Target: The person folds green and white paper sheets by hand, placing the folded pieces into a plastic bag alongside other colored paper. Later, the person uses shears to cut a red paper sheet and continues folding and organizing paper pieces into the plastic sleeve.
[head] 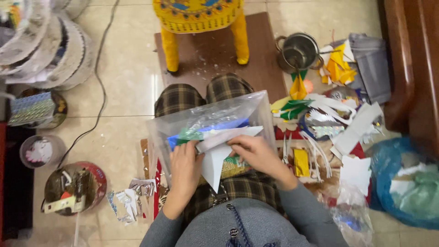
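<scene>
Seated on tiled floor, plaid trousers and grey sleeves visible, clear plastic bag point(215, 121) lying across lap. Left hand point(185, 167) curled closed around left end of a folded white paper piece point(219, 148), thumb side up against paper edge. Right hand point(258, 155) fingers bent down, pinching the same white paper piece from the right, palm facing down. White paper piece lying on top of clear plastic bag, one pointed corner hanging toward the knees, another long point aimed right. Inside clear plastic bag: blue sheet point(208, 130) and green scrap, partly hidden under the paper; further contents not resolvable. Yellow plastic stool point(201, 23) standing on brown board point(215, 55) straight ahead of the knees. Steel pot point(299, 51) on floor right of board, just beside heap of paper cuttings point(329, 114) in white, yellow, green, red. Small scissors point(286, 148) lying near right hand, yellow foil square point(301, 162) just beside. Blue plastic bag point(402, 183) far right, well apart from hands. Round tin point(75, 187) holding tools at left, black cable point(98, 87) running across tiles above it. Stack of decorated round trays point(50, 45) at upper left.
</scene>
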